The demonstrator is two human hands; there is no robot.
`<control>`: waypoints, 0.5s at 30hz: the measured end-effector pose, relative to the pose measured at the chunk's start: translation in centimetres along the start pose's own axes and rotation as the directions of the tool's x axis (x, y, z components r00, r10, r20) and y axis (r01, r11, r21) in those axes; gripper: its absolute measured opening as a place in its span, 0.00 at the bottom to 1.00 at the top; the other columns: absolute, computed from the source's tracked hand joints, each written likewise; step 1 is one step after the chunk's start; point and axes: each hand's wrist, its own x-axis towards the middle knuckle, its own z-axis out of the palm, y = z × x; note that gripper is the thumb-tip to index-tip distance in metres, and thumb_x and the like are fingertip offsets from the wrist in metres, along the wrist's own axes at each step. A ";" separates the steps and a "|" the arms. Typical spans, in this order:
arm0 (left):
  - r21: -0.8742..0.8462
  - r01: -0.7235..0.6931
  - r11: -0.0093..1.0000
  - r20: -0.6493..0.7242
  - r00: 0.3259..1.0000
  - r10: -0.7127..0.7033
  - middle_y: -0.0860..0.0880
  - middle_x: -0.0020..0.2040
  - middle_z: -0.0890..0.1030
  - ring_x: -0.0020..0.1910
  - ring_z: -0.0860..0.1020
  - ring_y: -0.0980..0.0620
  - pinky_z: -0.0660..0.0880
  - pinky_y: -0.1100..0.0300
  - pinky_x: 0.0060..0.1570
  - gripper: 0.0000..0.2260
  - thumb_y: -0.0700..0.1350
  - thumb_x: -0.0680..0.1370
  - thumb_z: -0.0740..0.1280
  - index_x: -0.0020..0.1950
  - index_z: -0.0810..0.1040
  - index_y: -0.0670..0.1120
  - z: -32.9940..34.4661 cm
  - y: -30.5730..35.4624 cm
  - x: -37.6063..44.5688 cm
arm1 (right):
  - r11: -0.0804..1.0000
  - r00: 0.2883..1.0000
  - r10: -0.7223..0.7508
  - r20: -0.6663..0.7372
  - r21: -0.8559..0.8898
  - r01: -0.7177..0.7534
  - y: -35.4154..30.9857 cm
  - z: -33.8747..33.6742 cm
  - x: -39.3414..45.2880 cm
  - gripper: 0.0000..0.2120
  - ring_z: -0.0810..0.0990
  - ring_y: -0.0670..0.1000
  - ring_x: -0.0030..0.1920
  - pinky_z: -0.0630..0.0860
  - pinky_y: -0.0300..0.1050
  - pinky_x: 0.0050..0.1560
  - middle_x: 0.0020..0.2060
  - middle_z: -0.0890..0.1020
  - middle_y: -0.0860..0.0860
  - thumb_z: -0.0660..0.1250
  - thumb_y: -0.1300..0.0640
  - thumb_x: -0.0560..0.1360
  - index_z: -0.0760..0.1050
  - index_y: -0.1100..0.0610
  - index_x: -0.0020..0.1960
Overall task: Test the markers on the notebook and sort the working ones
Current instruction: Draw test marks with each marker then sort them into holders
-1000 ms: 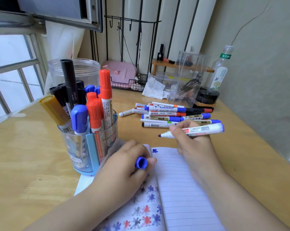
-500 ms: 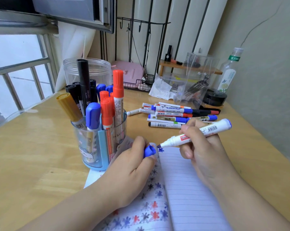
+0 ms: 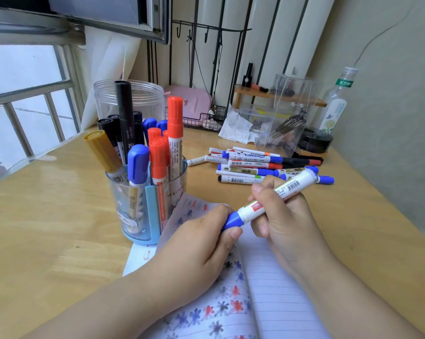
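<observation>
Above the lined notebook (image 3: 280, 302), my right hand (image 3: 287, 216) grips the smooth white marker (image 3: 277, 194); my left hand (image 3: 206, 243) now pinches its blue plastic cap (image 3: 233, 220) seated over the formerly bare tip.

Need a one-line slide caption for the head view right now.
Left hand pushes the blue cap onto the marker gripped by the right hand, above the notebook.

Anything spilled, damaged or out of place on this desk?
Nothing spilled or broken. Only a crumpled tissue lying at the back, and one white marker lying apart from the loose pile. The hands are capping a blue marker.
</observation>
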 end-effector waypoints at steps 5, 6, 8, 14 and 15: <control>0.065 -0.084 0.994 -0.010 0.996 0.085 0.61 0.30 0.63 0.30 0.66 0.54 0.57 0.64 0.28 0.08 0.54 0.79 0.52 0.44 0.65 0.52 -0.7 0.7 -0.1 | 0.991 1.000 0.012 0.008 0.133 -0.013 0.1 0.8 -0.7 0.13 0.60 0.44 0.18 0.59 0.32 0.22 0.20 0.64 0.47 0.68 0.54 0.62 0.63 0.54 0.30; 0.086 -0.095 0.992 -0.006 0.995 0.095 0.62 0.31 0.62 0.30 0.66 0.54 0.56 0.63 0.28 0.09 0.53 0.79 0.53 0.45 0.65 0.50 -0.9 0.8 -0.1 | 0.987 1.000 0.010 0.005 0.161 -0.010 0.1 1.1 -0.8 0.13 0.61 0.43 0.19 0.59 0.32 0.22 0.22 0.64 0.48 0.67 0.52 0.60 0.63 0.53 0.29; 0.118 -0.116 0.986 0.012 0.993 0.116 0.62 0.31 0.60 0.29 0.64 0.54 0.55 0.64 0.28 0.09 0.52 0.80 0.53 0.44 0.65 0.48 -1.3 1.1 0.0 | 0.976 1.000 0.019 -0.005 0.219 -0.017 0.0 1.4 -1.0 0.13 0.61 0.42 0.19 0.59 0.32 0.22 0.23 0.65 0.48 0.67 0.51 0.58 0.63 0.52 0.28; 0.082 -0.008 0.997 -0.028 1.000 0.011 0.58 0.32 0.68 0.32 0.67 0.55 0.61 0.61 0.30 0.16 0.58 0.80 0.49 0.45 0.67 0.49 -1.1 1.1 0.0 | 0.988 0.995 0.095 -0.003 0.122 -0.094 -0.2 1.3 -0.6 0.17 0.61 0.44 0.20 0.60 0.34 0.21 0.20 0.66 0.47 0.70 0.50 0.73 0.66 0.58 0.38; 0.054 0.031 0.998 -0.058 0.998 -0.028 0.56 0.32 0.70 0.34 0.69 0.54 0.63 0.60 0.31 0.15 0.59 0.80 0.49 0.43 0.66 0.50 -1.1 1.0 0.1 | 0.997 0.997 0.078 0.017 0.020 -0.078 -0.5 1.2 -0.5 0.20 0.63 0.44 0.21 0.61 0.34 0.22 0.20 0.68 0.49 0.70 0.44 0.70 0.66 0.59 0.39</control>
